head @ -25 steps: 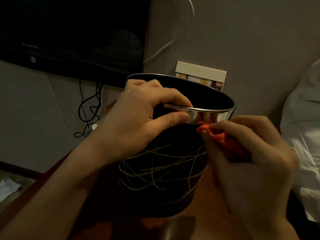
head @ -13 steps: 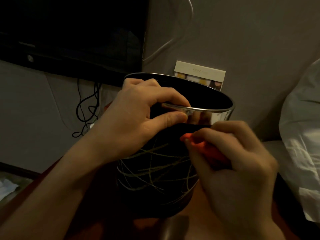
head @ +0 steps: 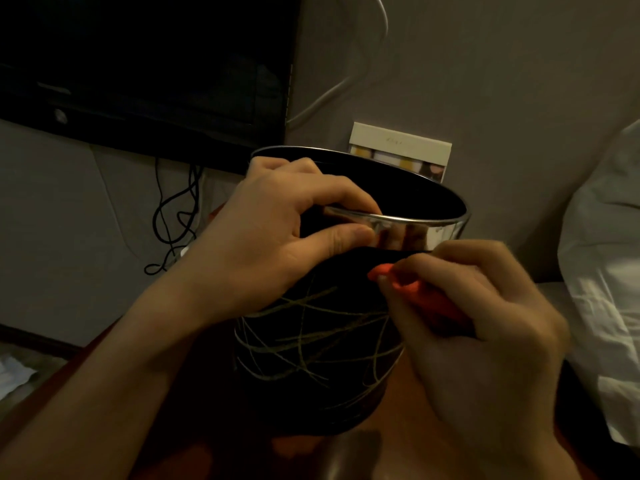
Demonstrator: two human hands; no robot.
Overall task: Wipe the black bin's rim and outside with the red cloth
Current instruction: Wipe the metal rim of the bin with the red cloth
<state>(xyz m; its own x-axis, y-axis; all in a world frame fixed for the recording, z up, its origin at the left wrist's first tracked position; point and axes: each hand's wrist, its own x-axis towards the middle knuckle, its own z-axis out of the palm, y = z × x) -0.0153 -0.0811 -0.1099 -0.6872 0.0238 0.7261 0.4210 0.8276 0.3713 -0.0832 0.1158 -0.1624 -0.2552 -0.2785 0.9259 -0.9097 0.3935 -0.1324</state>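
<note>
The black bin [head: 311, 358] stands on a reddish-brown table, its side crossed by thin pale lines and its top ringed by a shiny metal rim [head: 415, 230]. My left hand [head: 273, 244] grips the near left part of that rim, fingers inside and thumb pressed on the metal band. My right hand [head: 478, 327] holds the bunched red cloth [head: 412, 289] against the bin's outside wall, just below the metal band on the right. Most of the cloth is hidden in my fingers.
A dark screen [head: 145, 64] hangs on the wall at upper left, black cables [head: 176, 216] dangling below it. A small card [head: 401, 150] leans against the wall behind the bin. White bedding [head: 602, 271] lies to the right. The table [head: 408, 410] reaches the frame's bottom.
My right hand slid the red cloth down from the metal rim and leftward along the bin's black wall. The left hand kept its grip on the rim.
</note>
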